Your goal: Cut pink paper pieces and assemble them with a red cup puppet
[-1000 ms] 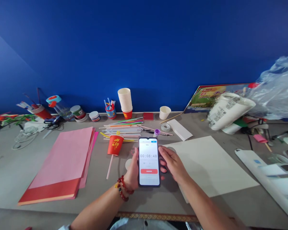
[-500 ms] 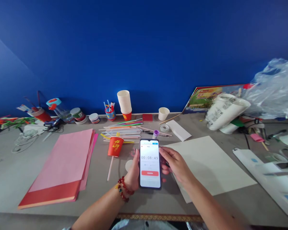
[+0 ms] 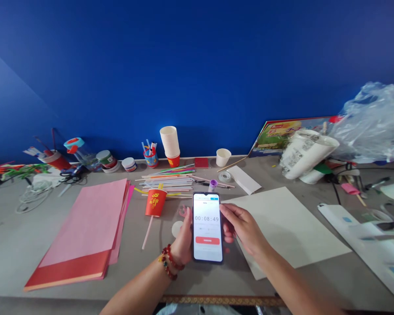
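Note:
A smartphone (image 3: 207,251) is held upright between both hands, its lit screen showing 00:08:49 above a red button. My left hand (image 3: 184,238), with beaded bracelets at the wrist, grips its left edge. On the opposite edge, the thumb and fingers of my right hand (image 3: 241,225) are closed around the upper side. Left of the phone is a red paper cup (image 3: 155,203) with yellow straws at its top and a pale pink straw (image 3: 147,233) below it. A small purple-capped container (image 3: 213,184) stands just behind the phone.
Pink and red paper sheets (image 3: 85,218) lie left; a large white sheet (image 3: 292,227) lies right. Loose straws (image 3: 167,181), a tape roll (image 3: 225,176), stacked paper cups (image 3: 170,142) and a white cup (image 3: 223,157) are behind. Plastic bags (image 3: 371,127) crowd the right back.
The phone has shifted slightly right and down in view, still in both hands. The red cup and its pink straw appear slightly farther left and differently tilted.

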`<state>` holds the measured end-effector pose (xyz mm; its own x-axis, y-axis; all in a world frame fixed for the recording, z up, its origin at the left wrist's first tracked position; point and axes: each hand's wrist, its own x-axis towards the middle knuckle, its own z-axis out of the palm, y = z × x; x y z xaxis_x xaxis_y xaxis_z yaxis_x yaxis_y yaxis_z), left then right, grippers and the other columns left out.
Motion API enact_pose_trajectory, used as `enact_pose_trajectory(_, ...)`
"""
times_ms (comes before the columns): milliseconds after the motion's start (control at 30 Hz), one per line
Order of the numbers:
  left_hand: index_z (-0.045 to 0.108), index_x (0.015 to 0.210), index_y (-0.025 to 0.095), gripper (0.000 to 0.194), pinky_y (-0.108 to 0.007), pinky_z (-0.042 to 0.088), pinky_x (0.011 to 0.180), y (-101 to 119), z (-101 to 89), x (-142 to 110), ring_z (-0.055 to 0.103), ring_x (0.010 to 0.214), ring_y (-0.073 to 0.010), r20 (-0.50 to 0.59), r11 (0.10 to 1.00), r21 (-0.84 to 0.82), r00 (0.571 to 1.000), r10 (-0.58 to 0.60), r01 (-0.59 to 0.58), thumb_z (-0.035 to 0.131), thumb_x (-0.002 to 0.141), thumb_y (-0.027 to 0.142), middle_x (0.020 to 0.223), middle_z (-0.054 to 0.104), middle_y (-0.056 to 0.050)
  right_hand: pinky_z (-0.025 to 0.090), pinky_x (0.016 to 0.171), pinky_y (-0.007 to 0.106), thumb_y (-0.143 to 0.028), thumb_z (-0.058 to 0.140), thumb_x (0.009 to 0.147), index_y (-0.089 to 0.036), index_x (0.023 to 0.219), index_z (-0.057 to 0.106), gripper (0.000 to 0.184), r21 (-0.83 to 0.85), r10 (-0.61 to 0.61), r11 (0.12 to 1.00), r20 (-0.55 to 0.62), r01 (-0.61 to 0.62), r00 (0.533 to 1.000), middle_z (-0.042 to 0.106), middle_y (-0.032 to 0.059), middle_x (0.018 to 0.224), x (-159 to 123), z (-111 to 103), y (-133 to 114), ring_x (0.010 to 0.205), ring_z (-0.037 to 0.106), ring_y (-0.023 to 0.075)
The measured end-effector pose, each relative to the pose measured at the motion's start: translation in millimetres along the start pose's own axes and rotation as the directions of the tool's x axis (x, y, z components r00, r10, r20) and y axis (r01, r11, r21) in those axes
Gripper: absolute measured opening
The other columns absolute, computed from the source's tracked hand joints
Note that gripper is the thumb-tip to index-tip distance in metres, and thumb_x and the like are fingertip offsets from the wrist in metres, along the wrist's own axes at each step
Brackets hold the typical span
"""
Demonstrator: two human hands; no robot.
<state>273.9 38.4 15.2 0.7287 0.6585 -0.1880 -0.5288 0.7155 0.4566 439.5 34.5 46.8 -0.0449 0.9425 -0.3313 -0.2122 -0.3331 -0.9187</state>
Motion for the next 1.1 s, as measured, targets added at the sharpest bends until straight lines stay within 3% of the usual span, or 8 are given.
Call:
enact_pose_trajectory(200,0.066,0.118,0.008,0.084,-0.056,0.044,0.094,-0.9,2.9,1.4,0.066,0.103,-0.0383,-0.063,0.998,0.062,0.998,0.025,-0.021,0.037,0.083,0.079,0.109,0.07,-0.022,0.034,0.033,0.02,-0.061,0.068,0.077,-0.016,0.098,0.067,0.05,-0.088,-0.085,0.993,-0.026,0.082,0.996,0.052,-0.0052,0.044,0.8,-6.3,-8.1,0.033,0.043,0.0089)
enact_pose_trajectory(367,0.066,0.112,0.013,0.075,-0.051,0.048,0.088,-1.6,1.2,4.6,0.065,0.103,-0.0354,-0.016,0.995,0.084,0.998,0.058,-0.056,0.039,0.084,0.077,0.111,0.069,-0.019,0.028,0.031,0.019,-0.06,0.07,0.075,-0.015,0.095,0.067,0.049,-0.144,-0.253,0.961,-0.1,0.238,0.962,0.051,-0.0042,0.04,3.9,-29.5,-33.1,0.033,0.04,0.0086)
enact_pose_trajectory(467,0.067,0.106,0.011,0.075,-0.045,0.05,0.079,0.5,0.5,4.7,0.067,0.095,-0.0323,-0.007,0.99,0.107,0.996,0.089,-0.088,0.034,0.087,0.075,0.102,0.07,-0.02,0.031,0.032,0.021,-0.058,0.071,0.075,-0.017,0.092,0.067,0.045,-0.183,-0.386,0.917,-0.191,0.354,0.902,0.052,-0.0034,0.043,9.1,-50.2,-62.7,0.034,0.042,0.0102)
enact_pose_trajectory(567,0.066,0.106,0.007,0.076,-0.04,0.05,0.074,2.4,1.7,4.0,0.066,0.089,-0.0289,-0.019,0.984,0.136,0.992,0.121,-0.118,0.029,0.09,0.072,0.095,0.069,-0.02,0.036,0.035,0.023,-0.056,0.072,0.076,-0.019,0.089,0.068,0.039,-0.254,-0.537,0.839,-0.247,0.481,0.807,0.056,-0.0021,0.05,24.7,-70.4,-98.9,0.037,0.046,0.0104)
enact_pose_trajectory(633,0.067,0.104,0.007,0.075,-0.036,0.049,0.071,2.4,2.0,4.1,0.066,0.085,-0.0265,-0.027,0.98,0.147,0.99,0.138,-0.133,0.03,0.091,0.071,0.093,0.069,-0.019,0.04,0.039,0.024,-0.056,0.071,0.076,-0.02,0.087,0.067,0.038,-0.281,-0.635,0.771,-0.262,0.572,0.727,0.058,-0.0012,0.056,44.4,-80.6,-120.5,0.04,0.049,0.0107)
enact_pose_trajectory(733,0.068,0.102,0.008,0.074,-0.033,0.048,0.068,0.8,1.0,5.3,0.065,0.081,-0.0242,-0.038,0.977,0.161,0.988,0.15,-0.143,0.032,0.09,0.071,0.089,0.069,-0.017,0.044,0.044,0.026,-0.062,0.067,0.076,-0.021,0.091,0.065,0.044,-0.353,-0.719,0.693,-0.263,0.629,0.644,0.062,0.0008,0.067,87.1,-85.5,-137.7,0.043,0.052,0.011)
enact_pose_trajectory(900,0.068,0.1,0.008,0.075,-0.032,0.048,0.066,-2.9,-4.6,8.6,0.065,0.078,-0.023,-0.043,0.973,0.182,0.987,0.154,-0.144,0.032,0.089,0.073,0.087,0.068,-0.016,0.049,0.055,0.028,-0.067,0.049,0.084,-0.019,0.098,0.065,0.052,-0.509,-0.695,0.659,-0.131,0.554,0.707,0.062,0.0004,0.059,166.6,-61.5,-118.6,0.054,0.063,0.0191)
enact_pose_trajectory(1100,0.068,0.101,0.008,0.077,-0.03,0.046,0.065,-8.3,-12.1,11.4,0.064,0.074,-0.0213,-0.031,0.971,0.193,0.988,0.148,-0.139,0.03,0.089,0.074,0.087,0.069,-0.016,0.049,0.064,0.027,-0.052,0.039,0.094,-0.02,0.1,0.064,0.042,-0.614,-0.684,0.602,-0.066,0.511,0.726,0.065,0.0016,0.059,230.8,-23.8,-85.2,0.062,0.067,0.0206)
